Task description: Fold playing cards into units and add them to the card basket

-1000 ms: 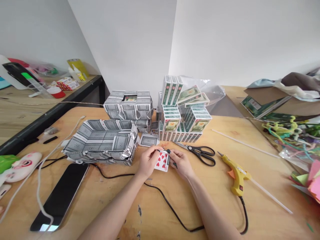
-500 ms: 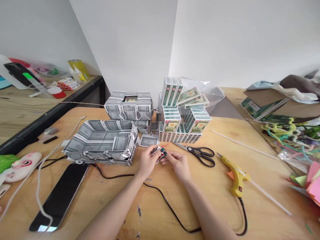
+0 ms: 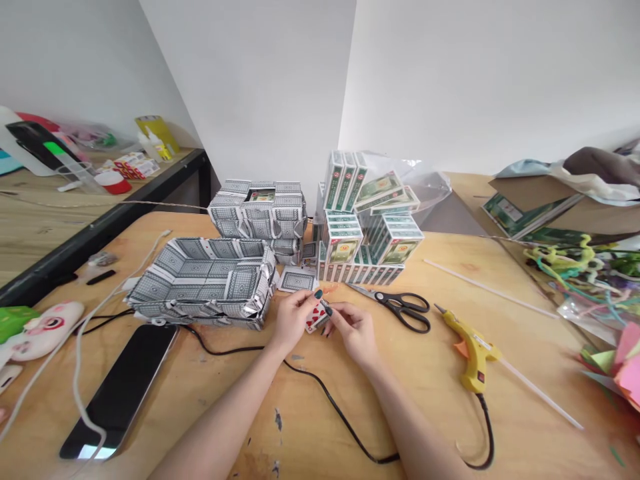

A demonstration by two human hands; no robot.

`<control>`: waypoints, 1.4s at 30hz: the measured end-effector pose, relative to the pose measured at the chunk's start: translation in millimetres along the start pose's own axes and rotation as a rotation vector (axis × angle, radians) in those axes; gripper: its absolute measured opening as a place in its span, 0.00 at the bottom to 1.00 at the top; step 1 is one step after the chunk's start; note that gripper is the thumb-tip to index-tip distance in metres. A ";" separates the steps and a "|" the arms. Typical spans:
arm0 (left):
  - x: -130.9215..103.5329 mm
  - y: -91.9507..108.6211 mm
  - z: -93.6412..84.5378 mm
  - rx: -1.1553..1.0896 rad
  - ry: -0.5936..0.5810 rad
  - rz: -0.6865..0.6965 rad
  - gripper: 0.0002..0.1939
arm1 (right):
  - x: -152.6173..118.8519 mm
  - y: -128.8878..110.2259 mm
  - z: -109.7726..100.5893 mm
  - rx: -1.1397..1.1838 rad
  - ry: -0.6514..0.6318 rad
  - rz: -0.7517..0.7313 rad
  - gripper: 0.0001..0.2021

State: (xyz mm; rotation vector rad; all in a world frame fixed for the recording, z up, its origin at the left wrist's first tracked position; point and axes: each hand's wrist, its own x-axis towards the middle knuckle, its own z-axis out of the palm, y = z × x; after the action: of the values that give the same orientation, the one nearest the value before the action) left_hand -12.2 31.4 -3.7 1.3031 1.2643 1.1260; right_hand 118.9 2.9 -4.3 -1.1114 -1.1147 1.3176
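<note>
We hold a single playing card [image 3: 315, 317], red hearts showing, just above the counter [image 3: 210, 400] and centred in front of us. Our left hand [image 3: 290, 321] has a narrow grip, pinching the card between thumb and fingers; our right hand [image 3: 356, 331] pinches its right edge, where a strip of patterned back shows. Uneven pressure from the two grips could crease the card crookedly or let it slip. A black cable [image 3: 318, 379] crosses beneath our forearms; a sweeping arm could snag it and drag the yellow glue gun [image 3: 475, 352] towards the nearby scissors [image 3: 403, 310].
</note>
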 end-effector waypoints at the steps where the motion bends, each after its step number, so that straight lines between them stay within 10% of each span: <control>1: -1.4 0.4 1.4 0.078 0.001 0.048 0.11 | 1.0 -0.3 -1.2 -0.017 0.005 0.019 0.11; 9: -11.0 -1.2 6.7 0.494 0.170 0.354 0.11 | 2.0 0.5 2.6 -0.020 0.022 0.061 0.11; 20: -4.2 0.1 5.9 0.153 0.177 0.029 0.12 | 2.3 1.3 1.9 0.068 -0.082 0.069 0.11; 27: 0.2 -0.6 8.4 -0.182 0.009 -0.026 0.18 | 11.2 10.7 -11.4 0.128 0.179 0.048 0.12; 38: 1.6 -9.7 5.8 -0.093 -0.151 -0.048 0.06 | 11.5 6.4 -17.4 0.017 0.200 -0.067 0.15; 42: 1.6 -9.2 4.4 -0.057 -0.019 -0.011 0.07 | 12.0 6.7 -18.6 -0.022 0.173 0.026 0.13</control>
State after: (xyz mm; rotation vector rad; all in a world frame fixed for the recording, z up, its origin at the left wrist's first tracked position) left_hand -8.7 32.8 -13.4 1.2607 1.2157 1.1307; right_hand 136.0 15.2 -13.8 -1.2355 -0.9923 1.2073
